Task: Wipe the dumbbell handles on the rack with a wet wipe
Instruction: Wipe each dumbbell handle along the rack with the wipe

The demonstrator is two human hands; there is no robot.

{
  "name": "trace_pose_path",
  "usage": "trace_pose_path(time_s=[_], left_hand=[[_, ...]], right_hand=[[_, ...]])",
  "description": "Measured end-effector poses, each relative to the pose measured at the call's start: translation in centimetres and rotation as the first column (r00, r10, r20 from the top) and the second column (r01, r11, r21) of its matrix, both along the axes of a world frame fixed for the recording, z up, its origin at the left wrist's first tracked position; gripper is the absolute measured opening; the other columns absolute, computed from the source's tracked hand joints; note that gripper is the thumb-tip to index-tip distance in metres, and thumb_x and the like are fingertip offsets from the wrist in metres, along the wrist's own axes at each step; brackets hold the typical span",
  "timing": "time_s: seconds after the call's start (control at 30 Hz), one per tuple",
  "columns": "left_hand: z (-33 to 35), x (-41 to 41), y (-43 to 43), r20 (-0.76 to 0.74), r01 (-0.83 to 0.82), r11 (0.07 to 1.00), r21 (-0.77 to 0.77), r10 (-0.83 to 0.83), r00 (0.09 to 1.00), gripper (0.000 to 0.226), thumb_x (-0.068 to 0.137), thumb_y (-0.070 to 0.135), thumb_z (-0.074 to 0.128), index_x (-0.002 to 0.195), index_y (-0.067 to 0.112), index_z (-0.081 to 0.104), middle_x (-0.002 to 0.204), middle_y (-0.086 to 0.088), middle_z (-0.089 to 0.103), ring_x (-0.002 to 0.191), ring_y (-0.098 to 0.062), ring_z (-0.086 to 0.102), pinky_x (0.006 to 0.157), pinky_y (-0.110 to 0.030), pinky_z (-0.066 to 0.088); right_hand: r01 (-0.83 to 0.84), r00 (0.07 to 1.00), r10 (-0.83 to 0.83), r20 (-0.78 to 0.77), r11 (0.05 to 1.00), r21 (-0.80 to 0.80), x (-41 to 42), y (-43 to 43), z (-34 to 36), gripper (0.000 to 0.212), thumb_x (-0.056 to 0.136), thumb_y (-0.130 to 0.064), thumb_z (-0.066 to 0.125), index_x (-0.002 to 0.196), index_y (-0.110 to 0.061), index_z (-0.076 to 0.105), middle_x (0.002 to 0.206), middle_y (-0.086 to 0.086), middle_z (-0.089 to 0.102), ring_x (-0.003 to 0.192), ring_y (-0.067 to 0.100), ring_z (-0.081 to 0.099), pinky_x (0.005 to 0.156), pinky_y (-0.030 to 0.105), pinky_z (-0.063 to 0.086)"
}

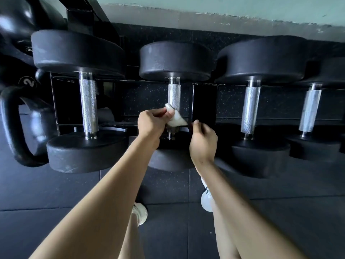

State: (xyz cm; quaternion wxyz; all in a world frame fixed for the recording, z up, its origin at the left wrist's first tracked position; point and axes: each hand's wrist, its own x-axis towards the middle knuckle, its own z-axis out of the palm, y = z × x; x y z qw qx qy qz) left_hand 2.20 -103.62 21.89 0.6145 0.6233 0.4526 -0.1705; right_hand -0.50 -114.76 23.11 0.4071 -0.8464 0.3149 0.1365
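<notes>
Several black dumbbells lie side by side on a low black rack [204, 103], their knurled silver handles pointing away from me. My left hand [152, 123] pinches a white wet wipe [176, 118] against the near end of the middle dumbbell's handle [174, 95]. Just right of the wipe, my right hand [202, 140] hovers with curled fingers, its thumb and fingertips close to the wipe's right corner; I cannot see whether it touches it. The handle to the left [87, 105] and two handles to the right [250, 109] [309, 109] are bare.
A black kettlebell [16, 124] stands on the floor at the far left, with more dark weights above it. Dark rubber floor tiles [56, 193] lie under me, and my white shoes [140, 212] show between my arms. A pale wall [224, 8] runs behind the rack.
</notes>
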Motion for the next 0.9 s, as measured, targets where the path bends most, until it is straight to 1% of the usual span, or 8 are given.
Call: trace_pose_path(time_s=[0.13,0.23,0.43,0.63,0.67,0.7,0.77,0.9], left_hand=[[-0.2,0.7,0.4,-0.004,-0.117,0.962,-0.248,0.12,0.993,0.031,0.085,0.021,0.069,0.111,0.004,0.068,0.098,-0.012,0.071,0.085,-0.022,0.067,0.085,-0.04,0.056],[-0.6,1.8,0.2,0.049,-0.162,0.948,-0.275,0.182,0.982,0.03,0.089,0.02,0.065,0.112,0.002,0.066,0.076,-0.002,0.07,0.06,-0.009,0.062,0.063,-0.029,0.058],[0.1,4.9,-0.5,0.167,-0.263,0.95,-0.171,0.291,0.942,0.033,0.084,0.018,0.07,0.109,-0.002,0.067,0.103,-0.017,0.07,0.084,-0.015,0.064,0.089,-0.034,0.051],[0.3,3.5,-1.0,0.278,-0.078,0.988,0.135,0.038,0.96,0.035,0.085,0.027,0.07,0.107,0.0,0.07,0.095,-0.007,0.073,0.077,-0.004,0.062,0.074,-0.007,0.046],[0.6,3.1,-1.2,0.266,-0.001,0.962,0.274,-0.075,0.961,0.031,0.085,0.03,0.069,0.096,0.001,0.073,0.083,0.015,0.062,0.064,-0.004,0.054,0.062,-0.004,0.04],[0.7,2.5,-1.3,0.232,0.077,0.913,0.4,-0.182,0.955,0.031,0.085,0.033,0.068,0.08,0.002,0.072,0.06,-0.009,0.031,0.053,-0.011,0.039,0.051,-0.007,0.033],[0.8,1.6,-1.3,0.159,0.211,0.829,0.518,-0.336,0.928,0.041,0.085,0.033,0.067,0.053,0.011,0.054,0.046,-0.004,0.03,0.05,-0.016,0.025,0.044,-0.015,0.028],[1.1,1.6,-1.6,0.098,0.271,0.81,0.52,-0.372,0.923,0.046,0.087,0.032,0.064,0.051,0.019,0.039,0.045,0.005,0.032,0.044,-0.011,0.027,0.046,-0.016,0.03]], right_hand=[[0.015,1.0,-0.015,-0.006,1.0,-0.012,0.1,0.1,0.1,0.042,0.095,-0.022,0.046,0.055,-0.012,0.051,0.055,0.002,0.053,0.055,0.017,0.046,0.061,0.032,0.035],[0.037,0.999,-0.037,0.007,0.999,0.015,0.0,0.1,0.1,0.031,0.094,-0.018,0.047,0.076,-0.003,0.067,0.077,0.012,0.069,0.073,0.025,0.061,0.07,0.034,0.044],[0.044,0.999,-0.045,0.001,0.999,0.025,0.0,0.1,0.4,0.029,0.09,-0.01,0.044,0.092,-0.01,0.073,0.097,0.005,0.073,0.092,0.02,0.063,0.077,0.024,0.042],[0.034,0.999,-0.034,-0.015,0.999,-0.004,0.1,0.2,0.4,0.03,0.088,-0.007,0.044,0.092,-0.011,0.073,0.096,0.007,0.072,0.09,0.024,0.062,0.072,0.025,0.039],[0.03,0.999,-0.03,-0.021,0.999,-0.01,0.0,0.3,0.4,0.03,0.087,-0.007,0.044,0.092,-0.011,0.073,0.095,0.007,0.072,0.09,0.025,0.062,0.072,0.025,0.039],[0.026,0.999,-0.027,-0.025,0.999,-0.023,0.1,0.3,0.5,0.029,0.087,-0.007,0.045,0.091,-0.011,0.074,0.094,0.008,0.072,0.09,0.026,0.062,0.071,0.026,0.038],[0.015,1.0,-0.016,-0.019,0.999,-0.039,0.1,0.3,0.5,0.027,0.086,-0.006,0.048,0.088,-0.01,0.074,0.092,0.011,0.072,0.089,0.028,0.063,0.071,0.028,0.038],[0.008,1.0,-0.009,-0.022,1.0,-0.028,0.3,0.4,0.6,0.027,0.085,-0.01,0.047,0.086,-0.01,0.074,0.089,0.011,0.072,0.087,0.03,0.063,0.069,0.028,0.037]])
